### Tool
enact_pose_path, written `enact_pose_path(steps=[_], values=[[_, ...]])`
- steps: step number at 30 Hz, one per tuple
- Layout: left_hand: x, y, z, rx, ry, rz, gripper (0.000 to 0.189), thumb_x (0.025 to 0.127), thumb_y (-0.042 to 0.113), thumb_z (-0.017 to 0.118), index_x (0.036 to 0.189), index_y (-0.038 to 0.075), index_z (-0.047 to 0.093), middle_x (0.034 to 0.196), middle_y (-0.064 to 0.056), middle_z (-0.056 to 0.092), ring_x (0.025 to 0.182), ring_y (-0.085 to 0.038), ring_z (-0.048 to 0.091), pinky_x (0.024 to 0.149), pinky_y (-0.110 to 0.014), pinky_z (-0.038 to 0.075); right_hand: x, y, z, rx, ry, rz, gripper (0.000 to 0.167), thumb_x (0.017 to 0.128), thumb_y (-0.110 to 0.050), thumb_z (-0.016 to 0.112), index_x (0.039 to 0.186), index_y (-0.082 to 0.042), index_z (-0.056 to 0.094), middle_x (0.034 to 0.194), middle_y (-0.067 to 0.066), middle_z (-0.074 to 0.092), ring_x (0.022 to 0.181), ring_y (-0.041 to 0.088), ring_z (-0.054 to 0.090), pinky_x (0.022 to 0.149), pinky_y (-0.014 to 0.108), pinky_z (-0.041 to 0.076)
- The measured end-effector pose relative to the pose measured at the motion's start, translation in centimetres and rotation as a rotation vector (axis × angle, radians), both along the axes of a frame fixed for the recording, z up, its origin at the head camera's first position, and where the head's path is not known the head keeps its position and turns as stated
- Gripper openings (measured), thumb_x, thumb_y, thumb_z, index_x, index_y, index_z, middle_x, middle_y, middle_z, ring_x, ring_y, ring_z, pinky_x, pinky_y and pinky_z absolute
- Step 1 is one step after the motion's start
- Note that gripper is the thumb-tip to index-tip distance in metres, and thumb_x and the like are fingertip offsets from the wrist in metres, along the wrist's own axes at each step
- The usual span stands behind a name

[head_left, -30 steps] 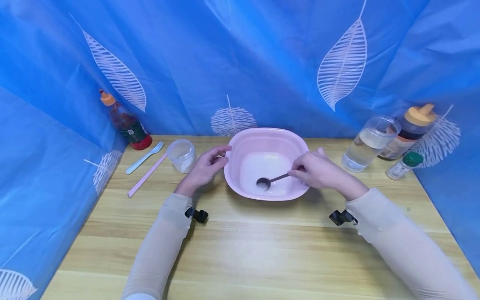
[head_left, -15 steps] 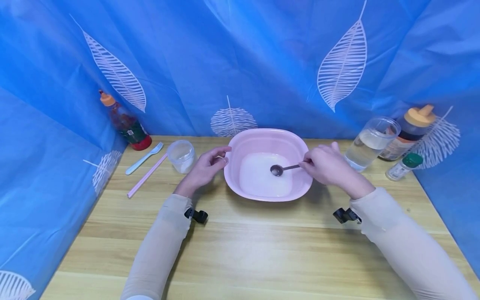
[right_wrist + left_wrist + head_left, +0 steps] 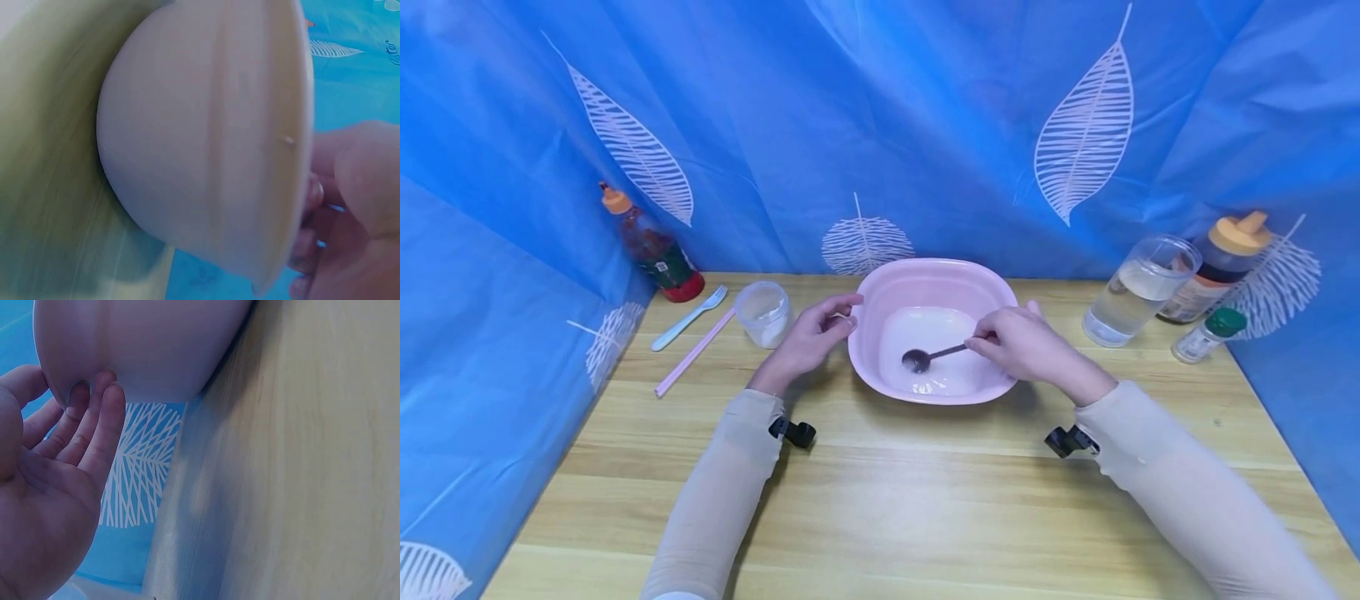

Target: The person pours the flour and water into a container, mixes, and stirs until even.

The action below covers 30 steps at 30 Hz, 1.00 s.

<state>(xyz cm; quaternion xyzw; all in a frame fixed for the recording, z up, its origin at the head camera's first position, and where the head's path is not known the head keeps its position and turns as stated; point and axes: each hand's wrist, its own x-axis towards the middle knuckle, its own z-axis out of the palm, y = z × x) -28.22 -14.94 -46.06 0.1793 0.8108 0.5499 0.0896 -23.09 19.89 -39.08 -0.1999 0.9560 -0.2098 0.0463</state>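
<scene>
A pink basin (image 3: 925, 285) with whitish liquid in its bottom stands on the table. My left hand (image 3: 805, 335) holds its left side; in the left wrist view the fingers (image 3: 100, 434) bend against the outer wall, with the thumb up at the rim. Over the basin's right side, my right hand (image 3: 1026, 343) pinches the handle of a dark brown spoon (image 3: 916, 361). The round spoon bowl is down in the liquid, left of centre. From the right wrist, the basin's wall (image 3: 187, 137) hides the spoon and part of the fingers.
Left of the basin are a clear plastic cup (image 3: 763, 313), a pink straw (image 3: 694, 352), a light blue fork (image 3: 688, 318) and a red sauce bottle (image 3: 658, 254). To the right stand a glass of water (image 3: 1138, 292), a dark sauce bottle (image 3: 1213, 267) and a green-capped jar (image 3: 1208, 335).
My right hand first drew the spoon to the right, then brought it back left and toward the near side of the basin. The left hand and the basin have stayed in place.
</scene>
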Motion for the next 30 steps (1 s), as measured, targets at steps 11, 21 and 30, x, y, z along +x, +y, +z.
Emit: enact_pose_path(steps=[11,21,30], values=[[0.0,0.0,-0.1,0.013,-0.01,-0.006,0.046,0.11,0.021,0.061,0.154,0.012,0.058,0.127,-0.016,0.066,0.099,-0.021,0.066,0.096,-0.055,0.056,-0.1,2.5,1.6,0.119,0.08,-0.112,0.021,0.101,-0.021,0.072,0.084,-0.01,0.08,0.068,0.0,0.067,0.071,0.024,0.056,0.085,0.047,0.028],[0.0,-0.1,-0.1,0.017,-0.02,-0.007,0.045,0.11,0.022,0.062,0.154,0.013,0.058,0.127,-0.016,0.067,0.103,-0.024,0.068,0.099,-0.054,0.057,1.0,3.5,3.1,0.14,-0.039,0.125,0.02,0.099,-0.022,0.076,0.079,-0.021,0.078,0.066,-0.01,0.06,0.07,0.011,0.051,0.086,0.043,0.034],[0.1,0.0,0.0,0.03,-0.025,-0.01,0.047,0.109,0.02,0.062,0.155,0.012,0.057,0.129,-0.017,0.067,0.105,-0.023,0.069,0.102,-0.059,0.057,0.3,0.0,-0.1,-0.006,-0.032,0.052,0.019,0.102,-0.022,0.074,0.09,-0.01,0.082,0.069,-0.007,0.069,0.067,0.012,0.058,0.097,0.05,0.03]])
